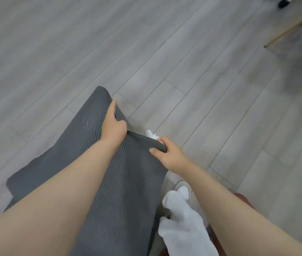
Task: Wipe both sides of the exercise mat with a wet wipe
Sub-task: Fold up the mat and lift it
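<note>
1. above the grey plank floor (72,52), both hands hold the dark grey ribbed exercise mat (124,182) up by its top edge.
2. the left hand (113,126) grips the edge, fingers curled behind it, index finger stretched along the fold.
3. the right hand (167,154) clamps the mat's corner, thumb on the ribbed face, with a white wet wipe (151,134) bunched under its fingers.
4. the mat hangs down in front of the legs; a white-socked foot (181,209) shows beside it.
5. wooden furniture legs (292,24) stand far right.

I see a dark grey exercise mat (128,172), finely ribbed. The floor (91,43) shows pale grey wood-grain planks; the wipe (151,134) is white.
</note>
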Motion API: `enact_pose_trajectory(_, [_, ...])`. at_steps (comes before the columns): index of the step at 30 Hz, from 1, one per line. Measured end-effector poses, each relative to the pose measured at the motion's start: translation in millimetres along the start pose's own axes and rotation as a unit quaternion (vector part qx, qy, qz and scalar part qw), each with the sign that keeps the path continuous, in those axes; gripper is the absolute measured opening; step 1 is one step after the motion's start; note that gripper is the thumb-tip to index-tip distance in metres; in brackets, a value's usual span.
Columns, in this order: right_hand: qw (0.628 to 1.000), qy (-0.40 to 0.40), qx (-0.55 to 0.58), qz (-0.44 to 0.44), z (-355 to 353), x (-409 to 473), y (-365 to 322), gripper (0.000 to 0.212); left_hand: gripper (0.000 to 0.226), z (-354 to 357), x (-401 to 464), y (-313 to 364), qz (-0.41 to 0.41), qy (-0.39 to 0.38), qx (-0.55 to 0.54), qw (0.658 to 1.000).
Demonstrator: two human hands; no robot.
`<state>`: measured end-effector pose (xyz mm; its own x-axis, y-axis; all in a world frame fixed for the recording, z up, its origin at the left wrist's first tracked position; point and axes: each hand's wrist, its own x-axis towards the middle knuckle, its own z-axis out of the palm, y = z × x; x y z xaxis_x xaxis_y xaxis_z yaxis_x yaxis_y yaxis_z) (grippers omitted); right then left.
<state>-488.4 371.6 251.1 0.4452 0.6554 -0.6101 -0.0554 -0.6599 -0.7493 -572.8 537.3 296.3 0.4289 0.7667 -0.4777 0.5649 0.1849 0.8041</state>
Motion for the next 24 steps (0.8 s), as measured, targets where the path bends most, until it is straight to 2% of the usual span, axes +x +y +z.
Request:
enact_pose_trajectory(4, [0.999, 0.043, 0.016, -0.008, -51.5, 43.1, -34.7, 0.009, 0.083, 35.3, 59.6, 68.1, -0.002, -0.019, -0.017, 1.0])
enact_pose_trajectory(9, [0.993, 0.106, 0.04, -0.03, -96.5, 67.4, -79.9, 0.006, 0.085, 46.8, 98.4, 137.3, 0.061, -0.045, 0.021, 0.997])
enact_pose_trajectory(15, [0.981, 0.191, 0.022, -0.019, -105.0, 47.7, -85.0, 0.008, 0.083, 56.9, 101.0, 156.3, 0.114, -0.123, 0.101, 0.981])
enact_pose_trajectory(18, [0.972, 0.232, -0.017, -0.024, -119.9, 37.6, -72.6, 0.012, 0.077, 72.3, 97.3, 149.7, 0.08, -0.098, 0.095, 0.987])
enact_pose_trajectory(20, [0.971, 0.201, -0.121, -0.043, -135.8, 37.4, -64.5, 0.017, 0.067, 80.5, 94.8, 144.9, 0.044, -0.044, 0.082, 0.995])
enact_pose_trajectory(22, [0.963, 0.151, -0.213, -0.072, -138.8, 40.8, -55.5, 0.016, 0.066, 87.9, 89.3, 136.4, 0.033, -0.029, 0.078, 0.996])
enact_pose_trajectory(24, [0.964, 0.156, -0.201, -0.081, -138.3, 46.8, -47.0, 0.013, 0.073, 100.0, 89.8, 127.2, 0.031, -0.031, 0.071, 0.996])
